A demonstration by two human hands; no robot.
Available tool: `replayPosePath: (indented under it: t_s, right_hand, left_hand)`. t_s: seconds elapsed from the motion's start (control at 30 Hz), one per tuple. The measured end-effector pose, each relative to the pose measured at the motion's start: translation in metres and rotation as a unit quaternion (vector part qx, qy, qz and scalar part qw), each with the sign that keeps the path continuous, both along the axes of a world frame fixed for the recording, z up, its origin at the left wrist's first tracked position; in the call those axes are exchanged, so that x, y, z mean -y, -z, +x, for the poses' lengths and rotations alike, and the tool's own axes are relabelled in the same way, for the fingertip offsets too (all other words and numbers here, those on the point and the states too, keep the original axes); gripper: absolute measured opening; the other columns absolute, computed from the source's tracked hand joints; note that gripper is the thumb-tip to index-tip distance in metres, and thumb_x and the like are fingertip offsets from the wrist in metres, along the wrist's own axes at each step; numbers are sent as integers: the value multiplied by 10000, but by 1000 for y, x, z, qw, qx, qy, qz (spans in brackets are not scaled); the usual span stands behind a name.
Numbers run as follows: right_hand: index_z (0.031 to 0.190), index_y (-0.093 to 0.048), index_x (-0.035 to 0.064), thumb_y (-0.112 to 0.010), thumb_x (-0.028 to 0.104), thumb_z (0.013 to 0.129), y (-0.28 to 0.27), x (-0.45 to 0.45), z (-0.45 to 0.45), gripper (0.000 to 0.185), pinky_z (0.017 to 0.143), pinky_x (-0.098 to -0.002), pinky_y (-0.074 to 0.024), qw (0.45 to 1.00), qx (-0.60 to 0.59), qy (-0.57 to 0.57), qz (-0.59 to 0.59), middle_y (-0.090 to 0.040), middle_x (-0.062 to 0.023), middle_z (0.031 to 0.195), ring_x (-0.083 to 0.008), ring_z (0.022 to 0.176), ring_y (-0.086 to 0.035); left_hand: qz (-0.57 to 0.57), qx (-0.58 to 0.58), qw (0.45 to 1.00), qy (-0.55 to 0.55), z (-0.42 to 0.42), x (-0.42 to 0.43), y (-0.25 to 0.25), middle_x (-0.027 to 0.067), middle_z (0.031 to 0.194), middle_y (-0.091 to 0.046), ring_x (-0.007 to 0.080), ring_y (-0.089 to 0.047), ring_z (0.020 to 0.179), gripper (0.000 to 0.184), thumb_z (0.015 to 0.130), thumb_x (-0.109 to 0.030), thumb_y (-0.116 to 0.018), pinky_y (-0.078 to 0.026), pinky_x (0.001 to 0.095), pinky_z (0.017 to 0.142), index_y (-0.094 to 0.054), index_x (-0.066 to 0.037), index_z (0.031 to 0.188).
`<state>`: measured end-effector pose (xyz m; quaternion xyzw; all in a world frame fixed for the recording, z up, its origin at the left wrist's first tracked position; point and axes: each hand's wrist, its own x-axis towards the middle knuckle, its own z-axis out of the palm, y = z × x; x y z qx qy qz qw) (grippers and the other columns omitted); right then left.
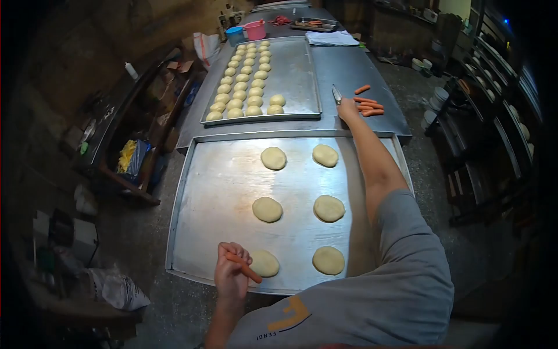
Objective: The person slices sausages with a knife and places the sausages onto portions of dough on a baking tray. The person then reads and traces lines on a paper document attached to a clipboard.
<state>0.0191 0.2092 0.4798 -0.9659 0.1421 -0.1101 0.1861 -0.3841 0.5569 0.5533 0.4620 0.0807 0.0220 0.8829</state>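
Observation:
My left hand is closed around a sausage, above the near left part of a large metal tray. Just behind that hand lies a flattened dough round, partly covered by it. Several more dough rounds rest in two columns on the tray. My right hand reaches over the tray's far edge and grips a pointed, shiny metal tool; whether it is a knife or scissors, I cannot tell. Beside the right hand, several loose sausages lie on the metal table.
A second tray behind holds rows of dough balls. Farther back are a pink container, a blue container, papers and a small tray. Shelving stands right, a wooden bench left.

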Motion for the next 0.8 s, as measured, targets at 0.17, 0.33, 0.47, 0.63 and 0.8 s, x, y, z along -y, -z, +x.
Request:
replayPosePath:
  t_s: [0.17, 0.33, 0.47, 0.63, 0.8]
  right_hand:
    - [1130, -539, 35, -548, 241, 846, -74, -83, -107, 351, 781, -334, -456, 934, 118, -263, 212, -560, -139, 1061, -225, 896, -557]
    - [1193, -485, 39, -677, 182, 769, -68, -142, -287, 486, 807, -307, -444, 735, 37, -571, 363, -560, -90, 1111, -214, 920, -558]
    - [1131, -542, 45, -658, 135, 778, -88, -138, -327, 383, 740, -277, -443, 767, 36, -506, 393, -577, -91, 1046, -163, 857, -552]
    - [996, -598, 39, -646, 92, 776, -98, -124, -341, 231, 673, -240, -431, 832, 167, -373, 376, -589, -56, 896, -113, 736, -534]
    - [893, -553, 70, -650, 49, 769, -106, -96, -309, 158, 669, -222, -415, 819, 130, -281, 483, -551, -7, 791, -84, 720, -508]
  left_hand:
    - [134, 38, 989, 44, 9, 15, -20, 77, 865, -451, 160, -462, 737, 229, 761, 73, -502, -437, 263, 697, -399, -69, 907]
    - [157, 141, 975, 66, 36, 30, -23, 96, 934, -484, 179, -510, 818, 313, 740, 141, -543, -464, 281, 772, -392, -59, 929]
    - [152, 220, 957, 112, 52, 49, -23, 106, 970, -501, 186, -528, 847, 324, 742, 141, -562, -468, 290, 785, -390, -57, 932]
    - [216, 292, 924, 120, 73, 68, -37, 118, 993, -505, 209, -546, 859, 354, 733, 132, -575, -463, 316, 797, -372, -69, 940]
    - [226, 319, 914, 103, 120, 106, -45, 60, 888, -591, 120, -534, 836, 255, 772, 45, -604, -407, 235, 757, -439, -67, 930]
